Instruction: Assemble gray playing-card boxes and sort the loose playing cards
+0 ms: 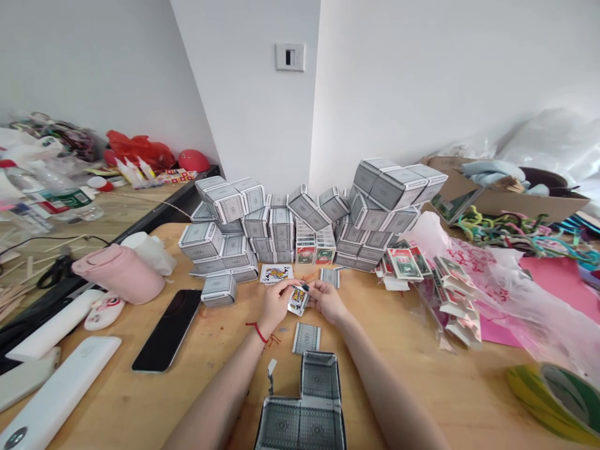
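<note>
Between my two hands a face-up playing card (297, 301) is pinched above the table. My left hand (275, 302), with a red string at the wrist, grips its upper left side. My right hand (327, 299) has its fingers closed at the card's right edge. Just beyond lies a picture card (275, 273), face up, and a card (330, 278) lies back up past my right hand. Nearer to me another card (307, 338) shows its grey patterned back. Closest stands an L-shaped block of folded cards (300, 422).
Stacked boxes folded from cards (225, 250) line the back, with a second pile (379, 206) right of centre. Card packs (404, 264), pink plastic (506, 312) and a tape roll (555, 400) lie right. A phone (167, 330) and pink pouch (119, 273) lie left.
</note>
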Demonstrator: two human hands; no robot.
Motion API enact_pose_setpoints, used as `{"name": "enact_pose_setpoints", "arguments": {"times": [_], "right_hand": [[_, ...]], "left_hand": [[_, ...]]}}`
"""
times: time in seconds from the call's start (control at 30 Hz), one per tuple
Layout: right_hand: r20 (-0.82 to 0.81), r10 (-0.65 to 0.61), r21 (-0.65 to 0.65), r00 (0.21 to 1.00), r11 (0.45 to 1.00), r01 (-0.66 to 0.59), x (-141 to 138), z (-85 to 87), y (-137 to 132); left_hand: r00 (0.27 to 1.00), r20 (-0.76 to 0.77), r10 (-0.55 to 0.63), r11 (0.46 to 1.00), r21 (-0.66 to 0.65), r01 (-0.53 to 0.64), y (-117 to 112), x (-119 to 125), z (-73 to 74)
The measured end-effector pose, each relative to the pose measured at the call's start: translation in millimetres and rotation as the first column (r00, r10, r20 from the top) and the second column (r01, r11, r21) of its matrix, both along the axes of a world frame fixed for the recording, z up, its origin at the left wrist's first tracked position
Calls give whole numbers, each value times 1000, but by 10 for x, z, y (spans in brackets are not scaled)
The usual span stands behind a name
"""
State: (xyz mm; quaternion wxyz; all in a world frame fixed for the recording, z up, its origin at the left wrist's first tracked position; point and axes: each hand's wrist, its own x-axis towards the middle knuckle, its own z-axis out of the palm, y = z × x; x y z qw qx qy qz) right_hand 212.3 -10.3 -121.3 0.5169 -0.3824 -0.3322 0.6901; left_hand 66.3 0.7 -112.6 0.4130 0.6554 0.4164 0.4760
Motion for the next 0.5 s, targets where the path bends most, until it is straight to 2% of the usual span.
{"name": "enact_pose_setpoints", "arguments": {"times": [0.23,0.37,0.5], "right_hand": [[3,-73,33,997,997,73,-79,2,-19],[13,-59,53,998,997,58,-101,4,-34],[-13,-48,53,999,997,49,-86,9,-41]], "left_hand": [[992,75,98,993,-73,-92,-89,100,6],[985,-71,154,983,-87,-160,-53,134,-54],[979,-141,146,986,-60,-155,-23,141,-106]]}}
